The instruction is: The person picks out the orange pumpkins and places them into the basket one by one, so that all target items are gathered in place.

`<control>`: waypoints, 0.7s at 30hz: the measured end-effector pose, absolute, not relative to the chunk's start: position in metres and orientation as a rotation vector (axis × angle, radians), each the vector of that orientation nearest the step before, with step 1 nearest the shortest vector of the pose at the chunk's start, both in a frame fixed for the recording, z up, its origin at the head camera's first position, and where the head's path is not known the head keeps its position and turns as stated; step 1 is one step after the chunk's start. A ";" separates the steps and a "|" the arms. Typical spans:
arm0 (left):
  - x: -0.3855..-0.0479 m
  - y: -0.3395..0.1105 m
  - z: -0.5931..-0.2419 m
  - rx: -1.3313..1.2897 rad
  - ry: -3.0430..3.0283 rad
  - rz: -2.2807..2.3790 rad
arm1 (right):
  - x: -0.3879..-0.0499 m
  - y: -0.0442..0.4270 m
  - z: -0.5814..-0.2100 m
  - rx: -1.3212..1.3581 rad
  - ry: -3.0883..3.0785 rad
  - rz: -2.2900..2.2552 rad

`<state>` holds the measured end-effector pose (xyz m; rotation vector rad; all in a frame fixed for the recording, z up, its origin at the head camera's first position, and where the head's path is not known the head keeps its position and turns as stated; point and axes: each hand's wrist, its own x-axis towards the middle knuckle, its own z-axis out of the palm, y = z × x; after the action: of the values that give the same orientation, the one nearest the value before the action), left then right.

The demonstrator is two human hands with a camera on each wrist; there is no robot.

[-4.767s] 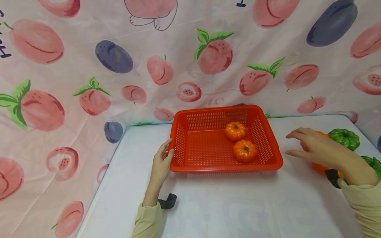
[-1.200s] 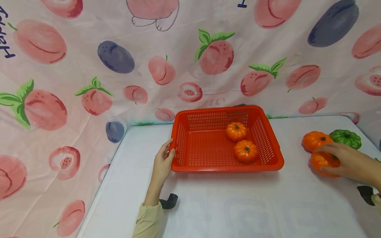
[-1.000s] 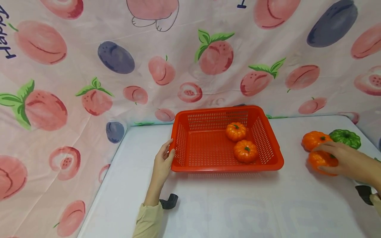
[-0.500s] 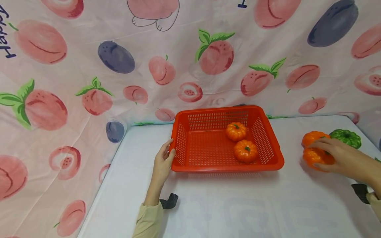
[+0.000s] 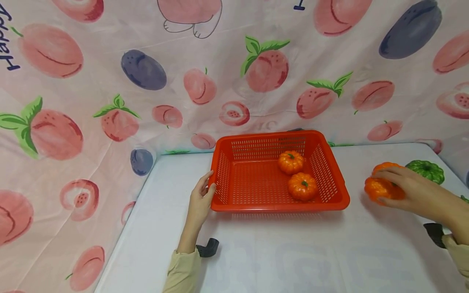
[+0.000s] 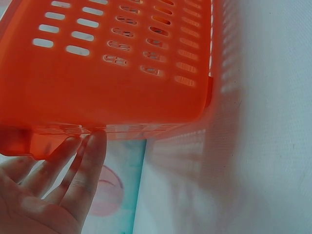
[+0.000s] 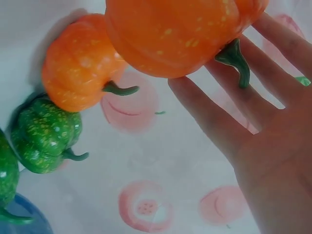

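Orange pumpkin (image 5: 378,189), glossy, green-stemmed; hands: right (image 5: 414,189) around it, left (image 5: 200,199) loose against basket (image 5: 278,206).

- patterned fabric backdrop (image 5: 227,49), pale pink, hung at back and along the left, creased near the corner
- white table surface (image 5: 256,244), faint blurry marks near bottom edge
- cartoon figure print (image 5: 188,10), pink body, outlined feet, cut off by top edge
- dark blue lettering (image 5: 8,61), upper left, partly out of frame, bit more at top right of centre
- dark plum prints (image 5: 143,70), biggest one upper right, small one low on left
- pink peach prints (image 5: 267,71), scattered all over, some with green leaves
- halved peach prints (image 5: 235,113), reddish rims, dotted centres
- blue rounded patch (image 7: 38,224), lower left of right wrist view, can't tell what
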<state>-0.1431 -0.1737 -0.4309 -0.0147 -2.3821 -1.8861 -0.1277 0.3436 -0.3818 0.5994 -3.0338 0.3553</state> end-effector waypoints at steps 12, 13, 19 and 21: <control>-0.145 -0.173 -0.430 -0.019 -2.382 -1.860 | -0.135 0.330 -0.367 0.622 -2.960 0.370; -0.145 -0.174 -0.431 -0.019 -2.383 -1.860 | -0.135 0.329 -0.366 0.626 -2.950 0.373; -0.145 -0.174 -0.431 -0.022 -2.374 -1.878 | -0.137 0.322 -0.357 0.650 -2.937 0.369; -0.144 -0.174 -0.431 -0.019 -2.372 -1.887 | -0.138 0.320 -0.354 0.645 -2.945 0.361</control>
<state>-0.1442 -0.1735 -0.4311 -0.0187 -2.3720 -1.8870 -0.1379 0.3202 -0.3536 0.6454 -2.9449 0.3613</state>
